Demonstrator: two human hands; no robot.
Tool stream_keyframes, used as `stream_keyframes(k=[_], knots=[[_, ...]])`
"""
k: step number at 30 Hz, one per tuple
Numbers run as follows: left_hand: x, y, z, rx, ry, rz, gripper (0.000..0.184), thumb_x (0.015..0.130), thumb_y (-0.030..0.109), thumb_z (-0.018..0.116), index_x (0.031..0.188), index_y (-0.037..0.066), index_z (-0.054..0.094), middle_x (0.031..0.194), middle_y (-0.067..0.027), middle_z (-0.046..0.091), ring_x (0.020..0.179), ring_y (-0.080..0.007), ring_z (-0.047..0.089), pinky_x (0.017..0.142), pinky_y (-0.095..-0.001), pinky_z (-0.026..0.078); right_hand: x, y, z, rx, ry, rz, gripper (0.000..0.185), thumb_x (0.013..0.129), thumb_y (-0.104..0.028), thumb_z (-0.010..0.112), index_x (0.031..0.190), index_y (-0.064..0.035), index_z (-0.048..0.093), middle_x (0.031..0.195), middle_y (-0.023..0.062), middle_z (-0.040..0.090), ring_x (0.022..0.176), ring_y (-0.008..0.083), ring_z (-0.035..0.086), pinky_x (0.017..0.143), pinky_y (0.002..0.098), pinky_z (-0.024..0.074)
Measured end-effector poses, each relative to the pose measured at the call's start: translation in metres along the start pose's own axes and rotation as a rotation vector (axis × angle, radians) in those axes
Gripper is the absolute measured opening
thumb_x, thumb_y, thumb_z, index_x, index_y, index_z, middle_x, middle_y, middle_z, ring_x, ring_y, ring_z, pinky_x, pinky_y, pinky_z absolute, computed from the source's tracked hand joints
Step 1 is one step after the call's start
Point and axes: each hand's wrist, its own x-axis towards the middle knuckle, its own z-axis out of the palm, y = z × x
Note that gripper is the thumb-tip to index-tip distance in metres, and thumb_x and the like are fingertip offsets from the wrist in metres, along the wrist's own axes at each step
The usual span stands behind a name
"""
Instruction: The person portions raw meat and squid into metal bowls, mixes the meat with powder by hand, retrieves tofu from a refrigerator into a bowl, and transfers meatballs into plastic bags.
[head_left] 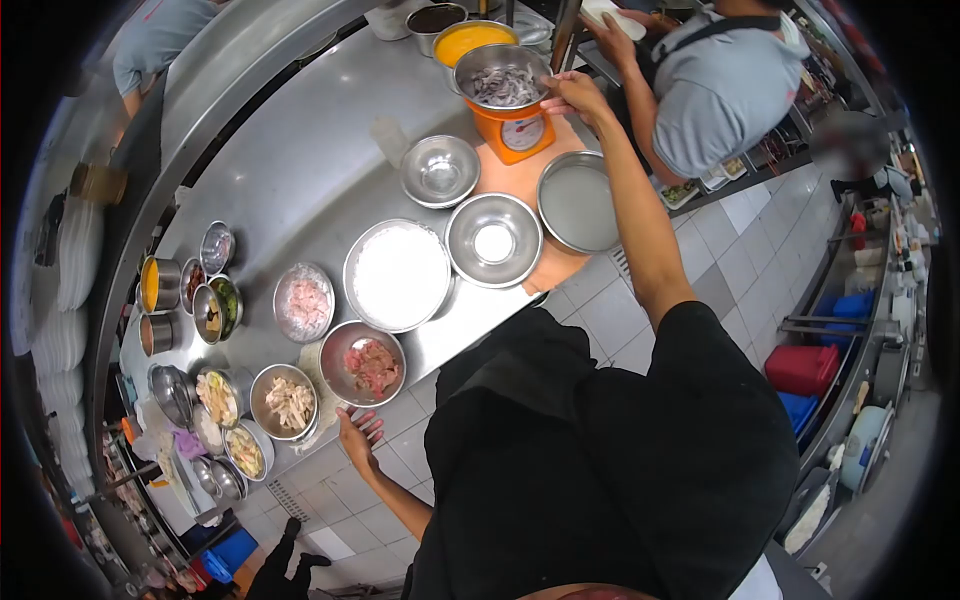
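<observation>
At the far end of the counter, my right hand [577, 95] has its fingers closed on the rim of a steel bowl [462, 92]. Greyish, purple-tinged strips [504, 86] lie in that bowl, which rests on an orange dial scale [522, 135]. My left hand [359, 437] is open, fingers apart, just below a bowl [338, 377] of raw red meat [373, 368]. Whether its fingertips touch the bowl I cannot tell. Nearest the scale are an almost bare steel bowl [440, 172] and a wide round pan [578, 205].
On the steel counter [290, 190] stand a large bowl of white powder [397, 275], a bowl with a little white stuff [493, 243], pale pink meat [305, 303] and pale strips [289, 403]. Yellow liquid [474, 42] sits behind the scale. A person in grey [715, 100] works at right.
</observation>
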Motion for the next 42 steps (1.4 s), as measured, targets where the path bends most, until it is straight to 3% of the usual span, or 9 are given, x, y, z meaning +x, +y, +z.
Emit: stream_keyframes(k=[19, 22, 23, 25, 26, 31, 36, 41, 42], knots=[[-0.006, 0.01, -0.011, 0.111, 0.08, 0.121, 0.061, 0.09, 0.059, 0.039, 0.114, 0.005, 0.053, 0.072, -0.0098, 0.061, 0.056, -0.0151, 0.06, 0.046, -0.0234, 0.043, -0.011, -0.018, -0.004, -0.067, 0.081, -0.029, 0.049, 0.079, -0.039, 0.07, 0.097, 0.0031, 0.052, 0.078, 0.0133, 0.064, 0.059, 0.0154, 0.065, 0.049, 0.0235, 0.0553], [0.0, 0.004, -0.011, 0.041, 0.052, 0.157, 0.053, 0.09, 0.054, 0.045, 0.112, 0.006, 0.054, 0.071, -0.0091, 0.06, 0.054, -0.0138, 0.059, 0.045, -0.0224, 0.042, 0.012, 0.007, -0.008, -0.09, -0.08, -0.045, 0.035, 0.083, -0.03, 0.065, 0.097, -0.0016, 0.051, 0.076, 0.0081, 0.063, 0.06, 0.0131, 0.064, 0.054, 0.0241, 0.0563], [0.006, -0.001, -0.014, -0.007, 0.049, 0.155, 0.05, 0.09, 0.051, 0.048, 0.112, 0.006, 0.054, 0.071, -0.0088, 0.06, 0.053, -0.0133, 0.058, 0.044, -0.0221, 0.041, 0.033, 0.023, -0.014, -0.093, -0.311, -0.084, 0.013, 0.084, -0.016, 0.058, 0.08, -0.0042, 0.056, 0.065, -0.0009, 0.055, 0.056, 0.0101, 0.06, 0.053, 0.024, 0.0554], [0.008, 0.001, -0.005, -0.042, 0.025, 0.213, 0.047, 0.088, 0.047, 0.054, 0.112, 0.007, 0.054, 0.069, -0.0079, 0.06, 0.053, -0.0125, 0.058, 0.043, -0.0218, 0.04, 0.032, 0.011, 0.005, -0.352, -0.273, -0.158, 0.022, 0.082, -0.008, 0.052, 0.061, -0.0072, 0.052, 0.059, -0.004, 0.05, 0.052, 0.0066, 0.054, 0.042, 0.0206, 0.0441], [0.003, 0.012, -0.001, 0.007, -0.003, 0.195, 0.049, 0.086, 0.047, 0.058, 0.112, 0.005, 0.054, 0.067, -0.0081, 0.06, 0.052, -0.0126, 0.058, 0.043, -0.0219, 0.04, 0.003, -0.01, 0.033, -0.243, -0.272, -0.213, 0.014, 0.079, -0.005, 0.05, 0.067, -0.0029, 0.056, 0.067, 0.009, 0.061, 0.057, 0.0112, 0.062, 0.047, 0.0232, 0.0521], [0.0, 0.029, 0.013, 0.22, 0.073, 0.264, 0.045, 0.084, 0.037, 0.063, 0.109, 0.0, 0.054, 0.058, -0.0114, 0.061, 0.045, -0.0148, 0.059, 0.041, -0.0262, 0.044, -0.034, -0.031, 0.123, -0.158, -0.451, -0.068, 0.027, 0.084, -0.007, 0.053, 0.108, 0.0021, 0.044, 0.074, 0.0094, 0.057, 0.056, 0.0176, 0.063, 0.054, 0.0264, 0.0556], [0.017, 0.026, 0.013, 0.107, 0.095, 0.346, 0.026, 0.084, 0.018, 0.058, 0.101, -0.001, 0.059, 0.055, -0.0106, 0.059, 0.041, -0.0155, 0.057, 0.039, -0.0271, 0.044, -0.062, 0.01, 0.258, 0.014, -0.586, 0.143, 0.037, 0.081, -0.001, 0.053, 0.111, 0.0047, 0.032, 0.081, 0.0146, 0.054, 0.061, 0.0254, 0.065, 0.056, 0.0326, 0.0587], [-0.016, 0.065, -0.014, 0.095, 0.211, 0.33, 0.02, 0.083, 0.01, 0.051, 0.094, -0.002, 0.062, 0.055, -0.0089, 0.056, 0.039, -0.0129, 0.051, 0.036, -0.0279, 0.039, -0.044, 0.087, 0.323, -0.241, -0.556, 0.07, 0.04, 0.085, -0.003, 0.049, 0.116, 0.0058, 0.027, 0.082, 0.0207, 0.057, 0.06, 0.0267, 0.064, 0.053, 0.0331, 0.0584], [-0.024, 0.072, -0.021, 0.096, 0.209, 0.325, 0.02, 0.083, 0.01, 0.051, 0.094, -0.002, 0.062, 0.055, -0.0089, 0.056, 0.039, -0.0129, 0.051, 0.036, -0.0279, 0.039, -0.042, 0.097, 0.328, -0.31, -0.504, 0.049, 0.039, 0.086, -0.009, 0.053, 0.117, 0.0057, 0.035, 0.086, 0.0209, 0.059, 0.058, 0.0226, 0.064, 0.05, 0.0302, 0.0555]])
